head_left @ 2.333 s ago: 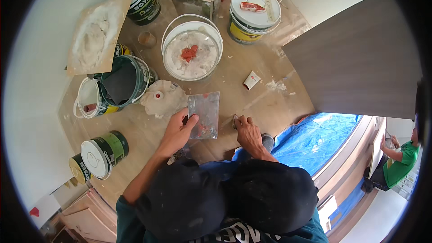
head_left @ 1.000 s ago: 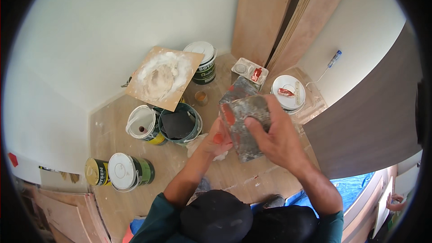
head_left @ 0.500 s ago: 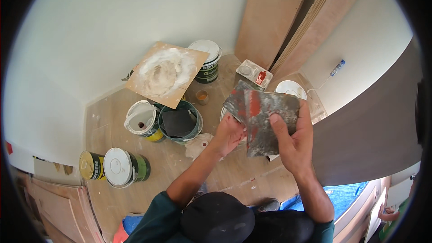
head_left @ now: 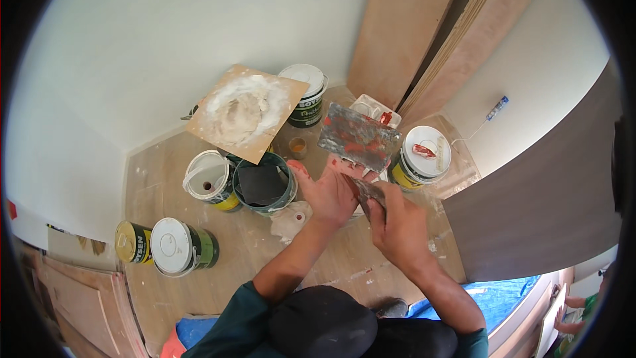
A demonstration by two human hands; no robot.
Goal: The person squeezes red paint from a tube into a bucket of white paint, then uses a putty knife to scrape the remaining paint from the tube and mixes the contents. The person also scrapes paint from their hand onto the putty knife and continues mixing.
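Note:
My left hand (head_left: pixel 329 193) is palm up, its thumb stretched out to the left and red paste on its skin. Its fingers support a flat steel scraper plate (head_left: pixel 361 138) smeared with red and grey; how they grip it is partly hidden. A second steel scraper (head_left: pixel 363 193), tilted nearly edge-on, is in the closed fingers of my right hand (head_left: pixel 401 225). Its blade lies against my left palm, by the base of the fingers. Beneath the hands, a white-rimmed container is mostly covered.
A board with white powder and paste (head_left: pixel 245 111) rests above a green bucket (head_left: pixel 288 185) and an open pail (head_left: pixel 207 176). Lidded pails (head_left: pixel 173 245) stand around. A paint roller (head_left: pixel 497 107) leans at right. Another person's hands (head_left: pixel 566 315) hold a panel at far right.
My right hand has lowered and turned its scraper from flat-facing to edge-on against my left palm. My left hand has opened out palm up, its plate now farther forward.

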